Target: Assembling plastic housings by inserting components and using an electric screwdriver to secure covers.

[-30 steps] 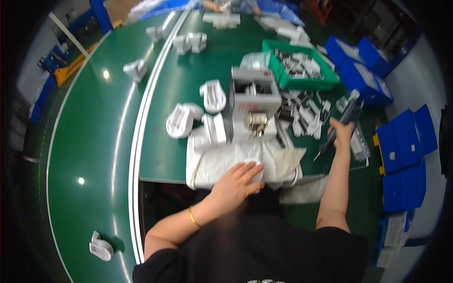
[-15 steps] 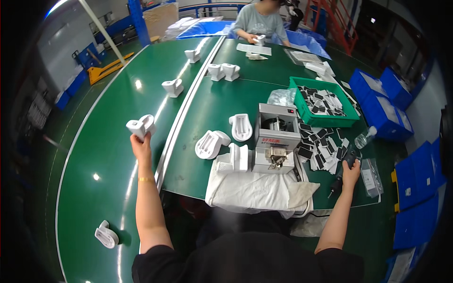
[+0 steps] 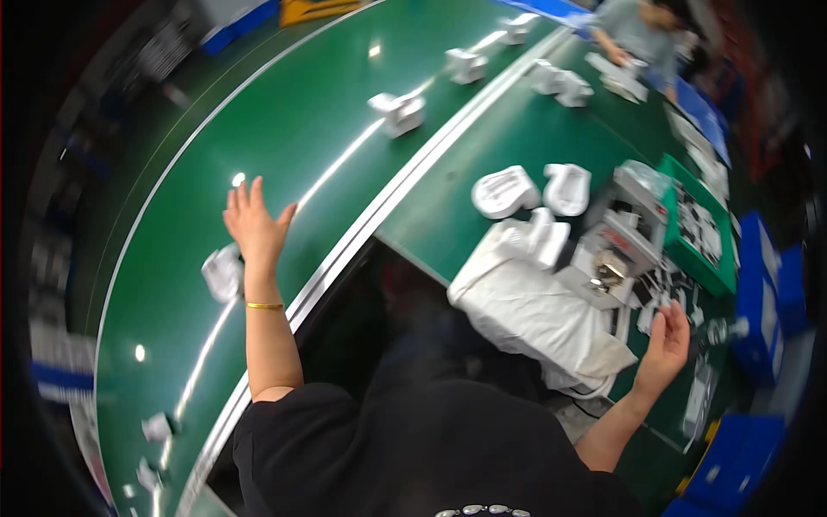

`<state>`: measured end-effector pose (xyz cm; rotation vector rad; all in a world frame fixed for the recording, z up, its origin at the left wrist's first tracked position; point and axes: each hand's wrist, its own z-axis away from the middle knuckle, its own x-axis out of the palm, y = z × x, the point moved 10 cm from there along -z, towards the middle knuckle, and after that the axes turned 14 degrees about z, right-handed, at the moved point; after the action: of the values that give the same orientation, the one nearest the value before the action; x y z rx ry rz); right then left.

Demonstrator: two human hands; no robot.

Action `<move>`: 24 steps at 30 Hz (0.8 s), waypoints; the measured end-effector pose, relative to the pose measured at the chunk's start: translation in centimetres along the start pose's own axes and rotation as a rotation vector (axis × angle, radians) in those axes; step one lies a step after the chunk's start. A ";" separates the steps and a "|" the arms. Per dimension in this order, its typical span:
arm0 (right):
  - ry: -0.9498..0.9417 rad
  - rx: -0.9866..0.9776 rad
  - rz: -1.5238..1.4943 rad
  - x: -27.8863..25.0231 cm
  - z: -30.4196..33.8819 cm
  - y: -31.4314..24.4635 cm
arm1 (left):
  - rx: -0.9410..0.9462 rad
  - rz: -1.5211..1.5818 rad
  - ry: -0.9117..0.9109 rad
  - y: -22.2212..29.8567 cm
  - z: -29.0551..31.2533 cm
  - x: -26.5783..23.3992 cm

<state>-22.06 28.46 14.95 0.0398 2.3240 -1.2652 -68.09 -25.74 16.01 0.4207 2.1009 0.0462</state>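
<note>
My left hand (image 3: 254, 228) is over the green conveyor belt (image 3: 301, 95), fingers spread, holding nothing. Partly behind its wrist, a white toilet-shaped plastic part (image 3: 222, 276) rests on the belt. Farther along sits another such part (image 3: 398, 114). On the right, my right hand (image 3: 668, 346) is raised near the table edge with fingers stretched out and nothing visible in it. To its left stands a grey metal machine (image 3: 607, 250). Several white plastic parts (image 3: 505, 191) lie beside the machine, at the back edge of a white cloth (image 3: 525, 302).
A green crate (image 3: 699, 228) of small flat pieces stands behind the machine, with loose pieces before it. A clear bottle (image 3: 717, 331) is right of my right hand. Blue bins (image 3: 758, 293) line the right side. Across the table, a co-worker (image 3: 642, 39) handles a white part.
My view has turned left. My left hand has let go of the white toilet-shaped part. The dark handheld tool that my right hand gripped is no longer in it.
</note>
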 end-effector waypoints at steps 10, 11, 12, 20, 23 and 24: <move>-0.289 -0.086 -0.129 10.6 2.3 -8.1 | -0.399 0.544 -0.130 -10.1 6.4 -2.1; -0.315 -0.160 -0.053 11.0 3.2 -9.9 | -0.437 0.880 -0.123 -6.4 5.9 -1.7; -0.321 -0.204 -0.108 11.7 3.9 -11.4 | -0.480 1.217 -0.127 -2.8 6.0 -0.9; -0.270 -0.521 -0.076 11.5 8.5 -19.0 | -0.382 2.362 -1.084 31.8 15.5 -0.2; -0.238 -0.330 -0.141 9.4 7.8 -13.6 | -0.112 2.107 -1.270 35.9 18.1 -0.9; -0.286 -0.106 -0.266 9.0 7.4 -10.5 | 0.085 2.012 -1.274 36.7 18.6 -1.8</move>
<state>-29.66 14.78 15.98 -0.4691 2.1912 -1.1768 -41.59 5.73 14.68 1.7828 -0.1253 0.6263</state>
